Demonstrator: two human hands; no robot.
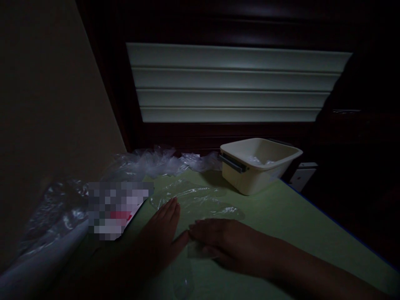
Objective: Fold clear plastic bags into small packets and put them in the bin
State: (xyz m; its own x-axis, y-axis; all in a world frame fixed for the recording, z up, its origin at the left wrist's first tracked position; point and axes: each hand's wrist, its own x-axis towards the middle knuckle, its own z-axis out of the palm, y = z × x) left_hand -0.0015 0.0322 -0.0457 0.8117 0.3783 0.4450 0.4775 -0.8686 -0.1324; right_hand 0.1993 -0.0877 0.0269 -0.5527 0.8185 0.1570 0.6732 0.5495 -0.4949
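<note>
A thin clear plastic bag (200,196) lies spread and wrinkled on the green tabletop. My left hand (162,237) rests on its near part, fingers stretched out together and thumb pointing right. Just to the right, my right hand (228,243) is bent low over the table, its fingertips close to my left thumb. Under those fingers shows a pale, see-through flat piece (198,251), seemingly pinched; whether it is part of the bag is unclear. More clear film (183,281) lies nearer the front edge. Dim light hides detail.
A cream plastic bin (240,179) with grey handles stands at the back right, some clear plastic inside. Crumpled plastic sheeting (146,162) lines the back and left. A blurred-out flat item (117,212) lies left. Beyond the right edge sits a white device box (303,177).
</note>
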